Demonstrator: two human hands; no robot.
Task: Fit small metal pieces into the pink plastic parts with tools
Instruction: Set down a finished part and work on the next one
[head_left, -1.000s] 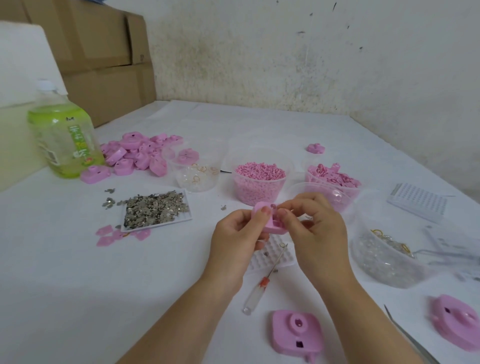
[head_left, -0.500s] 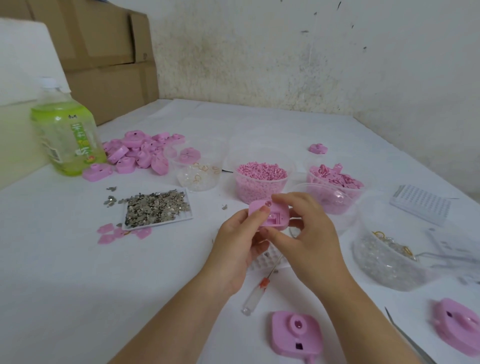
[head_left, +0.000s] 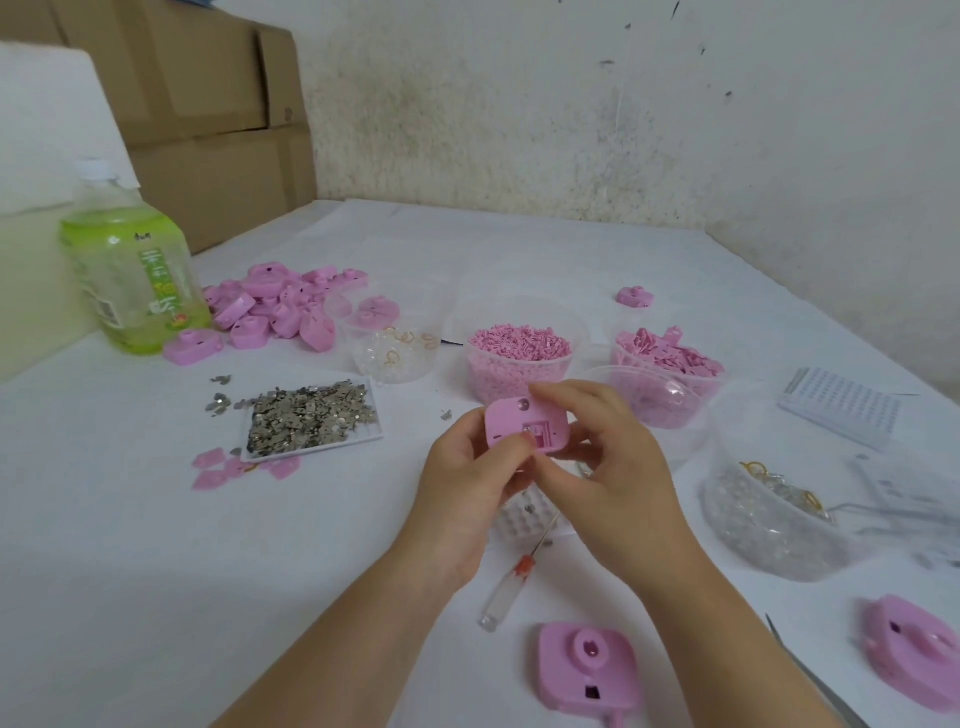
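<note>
Both hands hold one pink plastic part (head_left: 522, 423) above the table's middle, its flat inner face turned toward me. My left hand (head_left: 467, 483) grips its left and lower edge, thumb on the face. My right hand (head_left: 608, 467) grips its right side, fingers curled over the top. A white tray of small grey metal pieces (head_left: 306, 415) lies to the left. A thin pick with a clear handle (head_left: 511, 582) lies on the table under my hands. Tweezers (head_left: 815, 675) lie at the lower right.
Clear tubs hold pink pellets (head_left: 519, 364), pink pieces (head_left: 670, 358), gold rings (head_left: 400, 353) and clear beads (head_left: 769, 514). A pile of pink parts (head_left: 280, 306) sits by a green bottle (head_left: 130, 270). Two pink parts (head_left: 587, 667) (head_left: 914, 644) lie near me. Cardboard boxes (head_left: 208, 104) stand at the back left.
The pink part has been turned in my hands from edge-on to face toward me and lifted slightly. My right hand shifted from pinching its top to gripping its right side.
</note>
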